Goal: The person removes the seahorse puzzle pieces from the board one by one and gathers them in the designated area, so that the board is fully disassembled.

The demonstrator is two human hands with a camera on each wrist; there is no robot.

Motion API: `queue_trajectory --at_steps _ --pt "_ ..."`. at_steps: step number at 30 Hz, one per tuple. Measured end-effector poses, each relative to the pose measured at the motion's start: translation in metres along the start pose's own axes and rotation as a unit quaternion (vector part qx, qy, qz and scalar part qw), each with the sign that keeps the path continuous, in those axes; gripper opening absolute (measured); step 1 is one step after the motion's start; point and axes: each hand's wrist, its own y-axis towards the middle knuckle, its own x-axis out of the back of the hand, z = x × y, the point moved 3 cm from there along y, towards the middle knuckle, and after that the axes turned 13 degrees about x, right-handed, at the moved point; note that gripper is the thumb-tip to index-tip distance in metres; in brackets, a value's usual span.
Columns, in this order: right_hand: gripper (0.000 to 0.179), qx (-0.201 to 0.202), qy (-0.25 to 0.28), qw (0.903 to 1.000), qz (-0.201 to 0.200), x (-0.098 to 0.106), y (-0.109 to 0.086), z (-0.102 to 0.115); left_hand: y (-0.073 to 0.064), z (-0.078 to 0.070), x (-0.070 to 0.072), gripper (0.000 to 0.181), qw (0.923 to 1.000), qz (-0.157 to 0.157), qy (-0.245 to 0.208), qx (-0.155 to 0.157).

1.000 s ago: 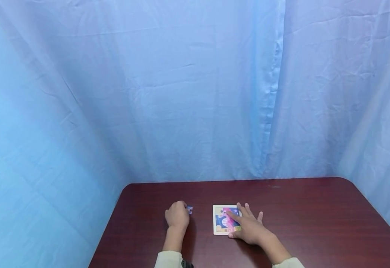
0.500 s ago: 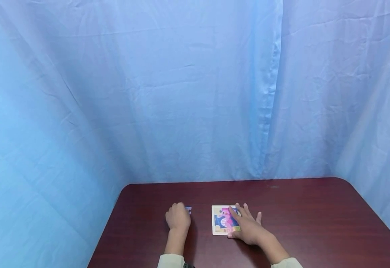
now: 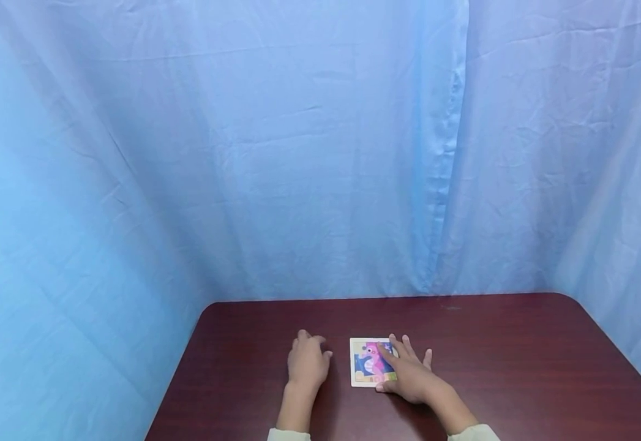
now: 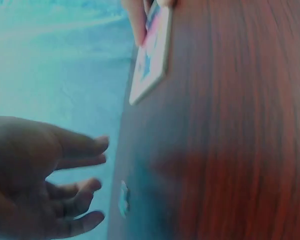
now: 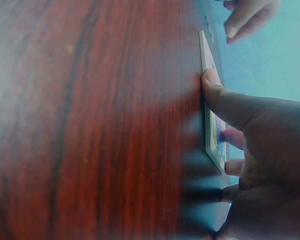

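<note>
While the left hand (image 3: 306,361) hovers, fingers parted, the right hand (image 3: 411,372), fingers spread, touches a seahorse puzzle (image 3: 369,366).

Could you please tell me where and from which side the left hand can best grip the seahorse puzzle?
I would probably pinch the pale left rim of the seahorse puzzle, with the left hand coming from the left. The puzzle is thin and lies flat on the table; that rim is uncovered, while the right hand covers part of the right side.
</note>
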Motion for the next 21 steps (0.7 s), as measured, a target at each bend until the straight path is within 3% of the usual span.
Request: queue_trajectory --at_steps 6,10,16,21 --pt "0.087 0.006 0.008 1.0 -0.002 -0.001 -0.001 0.0 -0.012 -0.023 -0.007 0.024 0.9964 0.05 -0.014 -0.066" --pt "0.083 0.01 0.014 0.9998 0.005 -0.001 -0.001 0.001 -0.016 -0.031 -0.018 0.025 0.9938 0.06 0.007 -0.094" --pt "0.078 0.013 0.023 0.9996 0.012 0.0 -0.002 0.003 -0.019 -0.036 -0.032 0.028 0.991 0.068 0.041 -0.107" --pt "0.067 0.015 0.027 0.9995 0.007 0.0 -0.001 0.001 -0.019 -0.036 -0.036 0.029 0.9904 0.074 0.039 -0.111"
